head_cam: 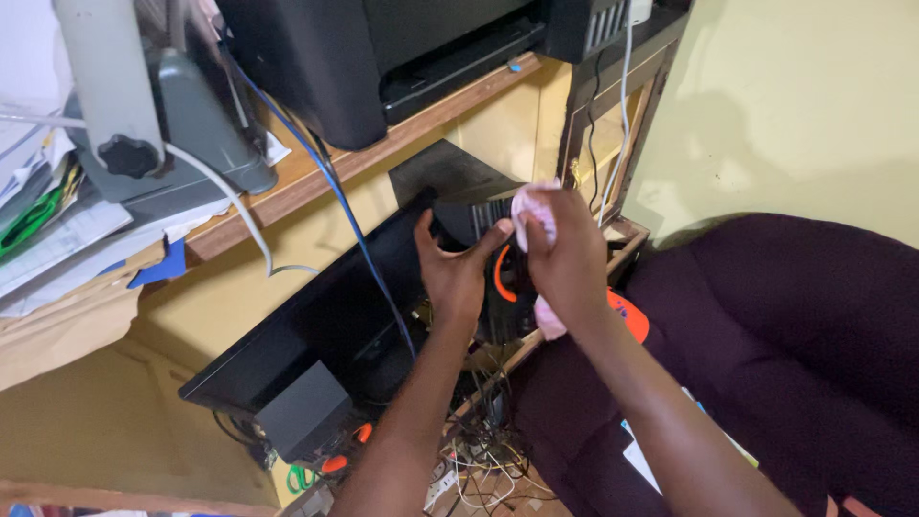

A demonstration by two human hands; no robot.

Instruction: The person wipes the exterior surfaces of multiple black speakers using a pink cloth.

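Pink cloth (532,206) in R hand (567,260), on speaker (479,222).

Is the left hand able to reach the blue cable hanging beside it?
Probably yes. The left hand grips the black speaker box, and the thin blue cable hangs just to its left with nothing between.
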